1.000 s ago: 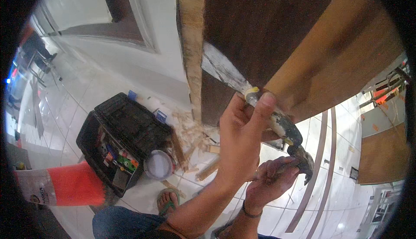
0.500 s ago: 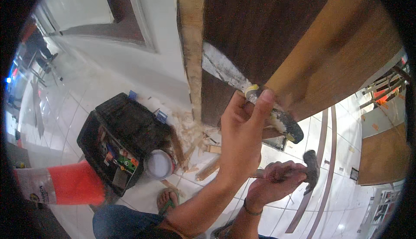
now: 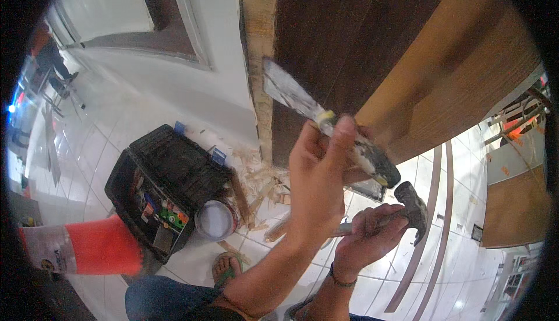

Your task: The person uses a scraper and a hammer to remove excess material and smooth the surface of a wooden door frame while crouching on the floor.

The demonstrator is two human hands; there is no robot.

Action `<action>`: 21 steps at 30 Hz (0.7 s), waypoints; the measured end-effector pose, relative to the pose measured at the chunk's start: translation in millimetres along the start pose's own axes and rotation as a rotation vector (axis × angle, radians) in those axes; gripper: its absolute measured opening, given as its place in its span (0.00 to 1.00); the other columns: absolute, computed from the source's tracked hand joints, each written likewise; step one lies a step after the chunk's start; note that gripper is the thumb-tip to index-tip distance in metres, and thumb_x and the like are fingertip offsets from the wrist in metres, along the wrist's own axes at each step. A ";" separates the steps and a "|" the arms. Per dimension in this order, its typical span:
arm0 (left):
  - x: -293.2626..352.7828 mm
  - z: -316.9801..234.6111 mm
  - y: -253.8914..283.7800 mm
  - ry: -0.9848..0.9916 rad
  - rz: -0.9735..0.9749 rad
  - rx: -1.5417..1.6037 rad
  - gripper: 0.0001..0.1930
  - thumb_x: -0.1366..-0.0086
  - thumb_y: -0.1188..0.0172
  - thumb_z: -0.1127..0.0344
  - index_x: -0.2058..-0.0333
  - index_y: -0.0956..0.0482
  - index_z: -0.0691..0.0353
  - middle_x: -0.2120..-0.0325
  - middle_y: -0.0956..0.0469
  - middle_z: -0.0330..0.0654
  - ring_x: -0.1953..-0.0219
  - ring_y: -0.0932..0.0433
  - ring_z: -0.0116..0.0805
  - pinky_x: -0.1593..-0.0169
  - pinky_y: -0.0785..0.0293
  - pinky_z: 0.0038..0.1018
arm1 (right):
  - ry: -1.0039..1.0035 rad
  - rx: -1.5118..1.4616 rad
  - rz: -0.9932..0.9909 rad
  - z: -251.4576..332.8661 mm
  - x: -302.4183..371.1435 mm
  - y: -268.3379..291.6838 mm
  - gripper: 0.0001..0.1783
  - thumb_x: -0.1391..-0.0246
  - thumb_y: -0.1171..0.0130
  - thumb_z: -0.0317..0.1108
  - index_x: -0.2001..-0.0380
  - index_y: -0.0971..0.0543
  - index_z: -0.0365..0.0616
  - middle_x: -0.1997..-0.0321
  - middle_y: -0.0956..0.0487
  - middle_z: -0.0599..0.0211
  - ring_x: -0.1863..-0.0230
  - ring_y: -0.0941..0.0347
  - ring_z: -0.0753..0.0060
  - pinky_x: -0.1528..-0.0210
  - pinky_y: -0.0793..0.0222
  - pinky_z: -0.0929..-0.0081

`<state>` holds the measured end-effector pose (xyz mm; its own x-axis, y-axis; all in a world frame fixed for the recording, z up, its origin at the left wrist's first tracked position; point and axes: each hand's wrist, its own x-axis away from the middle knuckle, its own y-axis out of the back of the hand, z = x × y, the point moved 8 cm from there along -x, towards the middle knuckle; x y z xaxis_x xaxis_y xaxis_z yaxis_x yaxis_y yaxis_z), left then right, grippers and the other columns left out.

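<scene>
My left hand [image 3: 323, 166] is closed round the handle of a putty knife [image 3: 291, 92], whose pale, smeared blade points up and left. The blade's tip overlaps the bare wooden edge strip [image 3: 256, 47] beside the dark brown panel [image 3: 332, 35]; whether it touches cannot be told. Lower right, my right hand [image 3: 370, 236] is wrapped round a claw hammer [image 3: 414, 207], gripping near its head. The hammer's head is just below the butt of the knife's handle, with a small gap between them in this view.
An open black toolbox [image 3: 174, 169] with tools inside stands on the tiled floor, next to a round tub [image 3: 215, 221]. Wood shavings [image 3: 265, 190] litter the panel's foot. An orange traffic cone [image 3: 102, 245] lies at left. Long thin strips [image 3: 434, 216] lie at right. A person [image 3: 52, 59] is far left.
The putty knife has moved left, its blade now reaching the wooden edge strip. My right hand has brought the hammer's head up, closer to the knife's handle.
</scene>
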<state>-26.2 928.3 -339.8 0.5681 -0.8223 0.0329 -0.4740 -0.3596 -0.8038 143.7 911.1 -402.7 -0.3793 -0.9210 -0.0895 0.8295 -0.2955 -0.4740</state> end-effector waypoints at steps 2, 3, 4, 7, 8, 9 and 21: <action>7.9 12.5 -3.0 0.064 0.015 -0.088 0.13 0.31 0.49 0.59 0.58 0.31 0.64 0.68 0.22 0.46 0.69 0.18 0.38 0.68 0.17 0.30 | 0.001 0.026 0.037 2.6 -3.2 -7.4 0.21 0.36 0.57 0.53 0.59 0.30 0.45 0.78 0.32 0.75 0.85 0.45 0.90 0.88 0.50 0.88; 9.6 13.6 -5.8 0.061 0.017 -0.088 0.13 0.31 0.49 0.59 0.58 0.31 0.64 0.68 0.22 0.46 0.69 0.18 0.38 0.68 0.17 0.30 | -0.037 -0.044 -0.061 5.7 -5.1 -3.8 0.21 0.35 0.57 0.53 0.59 0.30 0.45 0.78 0.32 0.76 0.85 0.46 0.90 0.88 0.50 0.88; 12.6 17.3 -10.8 0.082 0.043 -0.068 0.14 0.32 0.49 0.59 0.58 0.31 0.64 0.68 0.22 0.45 0.69 0.18 0.38 0.68 0.17 0.30 | -0.074 -0.104 -0.161 6.5 -6.0 2.4 0.21 0.35 0.58 0.53 0.59 0.30 0.46 0.79 0.32 0.77 0.85 0.47 0.90 0.89 0.50 0.88; 12.6 17.0 -13.4 0.101 0.084 -0.048 0.14 0.32 0.48 0.58 0.58 0.32 0.65 0.69 0.22 0.45 0.68 0.18 0.38 0.68 0.17 0.31 | -0.087 -0.280 0.015 1.5 -16.3 4.8 0.21 0.35 0.59 0.53 0.58 0.29 0.47 0.76 0.29 0.77 0.86 0.47 0.90 0.89 0.52 0.88; 11.1 14.2 -11.9 0.086 0.081 -0.073 0.14 0.32 0.48 0.58 0.57 0.32 0.65 0.69 0.22 0.44 0.68 0.18 0.39 0.68 0.17 0.31 | -0.087 -0.281 0.018 -1.5 -17.6 9.5 0.21 0.35 0.59 0.53 0.58 0.29 0.47 0.76 0.29 0.77 0.86 0.47 0.90 0.89 0.52 0.88; 9.9 11.4 -11.2 0.072 0.079 -0.097 0.15 0.32 0.48 0.58 0.57 0.33 0.65 0.69 0.22 0.44 0.68 0.18 0.39 0.68 0.17 0.31 | -0.086 -0.275 0.037 -4.6 -18.4 12.7 0.21 0.35 0.60 0.53 0.57 0.30 0.47 0.76 0.29 0.77 0.86 0.47 0.90 0.89 0.52 0.89; 4.8 9.7 -6.4 0.059 0.040 -0.038 0.17 0.33 0.45 0.58 0.57 0.33 0.67 0.69 0.22 0.47 0.67 0.18 0.32 0.68 0.18 0.26 | -0.167 -0.290 -0.058 -10.0 -13.7 9.9 0.19 0.35 0.58 0.52 0.56 0.30 0.49 0.79 0.31 0.79 0.85 0.49 0.91 0.87 0.54 0.88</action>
<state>-13.9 931.0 -340.2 0.5076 -0.8608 0.0370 -0.5215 -0.3411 -0.7822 152.9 923.3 -414.9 -0.3296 -0.9409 0.0785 0.6480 -0.2859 -0.7060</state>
